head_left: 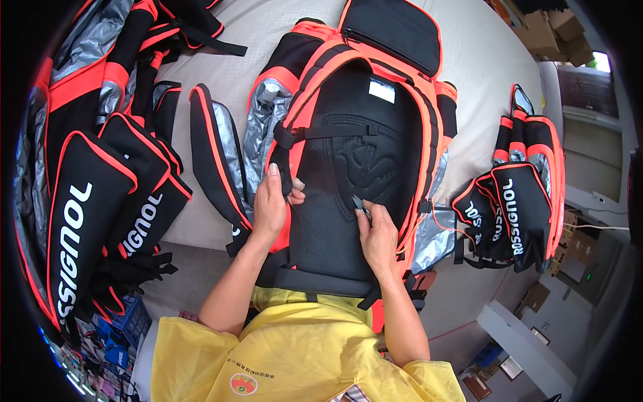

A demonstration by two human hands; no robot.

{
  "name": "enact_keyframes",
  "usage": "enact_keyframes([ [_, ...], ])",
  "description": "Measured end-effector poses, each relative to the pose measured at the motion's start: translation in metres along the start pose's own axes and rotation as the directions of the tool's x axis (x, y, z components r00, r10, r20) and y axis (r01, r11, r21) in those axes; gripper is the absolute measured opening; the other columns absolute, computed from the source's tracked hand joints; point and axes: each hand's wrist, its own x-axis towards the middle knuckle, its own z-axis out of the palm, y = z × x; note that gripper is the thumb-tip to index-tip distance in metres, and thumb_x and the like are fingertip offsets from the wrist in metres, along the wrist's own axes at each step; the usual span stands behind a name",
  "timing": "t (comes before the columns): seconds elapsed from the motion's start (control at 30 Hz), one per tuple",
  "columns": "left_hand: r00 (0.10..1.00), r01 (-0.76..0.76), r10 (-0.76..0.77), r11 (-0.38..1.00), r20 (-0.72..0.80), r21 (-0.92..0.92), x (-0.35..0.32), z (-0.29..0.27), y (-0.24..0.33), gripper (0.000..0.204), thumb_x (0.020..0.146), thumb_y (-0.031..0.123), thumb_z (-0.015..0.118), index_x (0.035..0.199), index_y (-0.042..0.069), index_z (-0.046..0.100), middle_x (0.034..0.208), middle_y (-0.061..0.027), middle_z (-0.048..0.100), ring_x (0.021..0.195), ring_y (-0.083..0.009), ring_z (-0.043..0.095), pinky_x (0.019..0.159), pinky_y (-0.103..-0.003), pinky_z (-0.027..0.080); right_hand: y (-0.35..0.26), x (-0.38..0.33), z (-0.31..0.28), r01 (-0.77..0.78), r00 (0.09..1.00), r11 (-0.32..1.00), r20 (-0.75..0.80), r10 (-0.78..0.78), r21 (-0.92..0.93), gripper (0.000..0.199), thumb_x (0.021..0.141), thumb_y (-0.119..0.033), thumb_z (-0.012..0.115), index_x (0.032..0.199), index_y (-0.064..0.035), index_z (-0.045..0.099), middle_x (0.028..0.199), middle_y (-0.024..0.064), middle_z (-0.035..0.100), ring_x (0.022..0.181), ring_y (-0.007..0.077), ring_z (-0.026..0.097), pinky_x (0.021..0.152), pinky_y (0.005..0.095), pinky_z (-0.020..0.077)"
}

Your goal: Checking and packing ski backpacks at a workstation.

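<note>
A large black and orange backpack [321,161] lies in front of me with its padded mesh back panel facing up. My left hand [273,204] is closed on the lower part of the left shoulder strap [281,164], its thumb against the strap's edge. Above that hand, a black chest strap [335,132] with a buckle crosses the panel. In the fingers of my right hand [379,238] is a small, dark, pointed tool [362,206], perhaps thread snips. Its tip is over the back panel, near the embossed pattern; whether it touches the mesh I cannot tell.
More black, orange and silver bags [87,201] are piled at the left. Another group of them [519,201] stands at the right edge of the pale covered table [482,40]. A blue crate [132,321] is at lower left; cardboard boxes [546,37] are at the far right.
</note>
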Motion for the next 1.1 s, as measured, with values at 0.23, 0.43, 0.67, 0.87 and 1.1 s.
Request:
enact_keyframes([
  [0.23,1.000,0.014,-0.014,1.000,0.002,-0.005,0.001,0.000,0.001,0.074,0.116,0.057,0.028,0.135,-0.006,0.060,0.092,-0.0127,0.072,0.076,-0.0179,0.071,0.072,-0.033,0.062,0.000,-0.002,-0.001,-0.027,0.999,0.999,-0.026,0.028,0.020,0.022,0.101,-0.008,0.072,0.119,0.0025,0.068,0.099,0.0210,0.070,0.085,0.0367,0.072,0.076,0.0417,0.0566],
  [0.43,1.000,0.010,-0.010,1.000,-0.002,-0.009,0.000,0.001,0.003,0.075,0.116,0.058,0.028,0.133,-0.007,0.061,0.091,-0.0131,0.072,0.076,-0.0179,0.071,0.072,-0.033,0.062,-0.004,-0.001,-0.003,-0.034,0.999,0.999,0.009,0.034,0.028,0.023,0.101,-0.009,0.073,0.120,0.0026,0.068,0.099,0.0210,0.070,0.084,0.0366,0.071,0.076,0.0420,0.0561],
  [0.67,1.000,0.006,-0.006,1.000,0.004,-0.004,-0.001,0.000,-0.002,0.077,0.115,0.059,0.028,0.133,-0.007,0.062,0.091,-0.0129,0.072,0.076,-0.0177,0.071,0.072,-0.033,0.062,0.003,-0.001,-0.001,0.008,1.000,1.000,0.004,-0.008,0.013,0.023,0.101,-0.010,0.072,0.120,0.0025,0.068,0.100,0.0213,0.071,0.084,0.0362,0.072,0.077,0.0420,0.0563],
  [0.87,1.000,0.006,-0.006,1.000,0.010,-0.005,-0.001,0.004,0.000,0.076,0.115,0.059,0.028,0.132,-0.007,0.063,0.091,-0.0129,0.072,0.076,-0.0177,0.071,0.072,-0.033,0.062,0.004,-0.006,-0.002,-0.026,0.999,0.999,-0.033,0.027,0.033,0.022,0.101,-0.009,0.072,0.120,0.0025,0.068,0.101,0.0208,0.071,0.085,0.0356,0.072,0.077,0.0415,0.0563],
  [1.1,0.998,0.017,-0.018,1.000,-0.055,-0.023,0.006,-0.006,0.000,0.073,0.116,0.056,0.028,0.107,-0.004,0.068,0.089,-0.0135,0.071,0.072,-0.0199,0.072,0.068,-0.033,0.063,-0.007,0.003,0.002,-0.021,1.000,0.998,0.013,0.020,0.061,0.025,0.100,-0.009,0.075,0.121,0.0017,0.068,0.102,0.0197,0.072,0.086,0.0321,0.073,0.078,0.0400,0.0573],
])
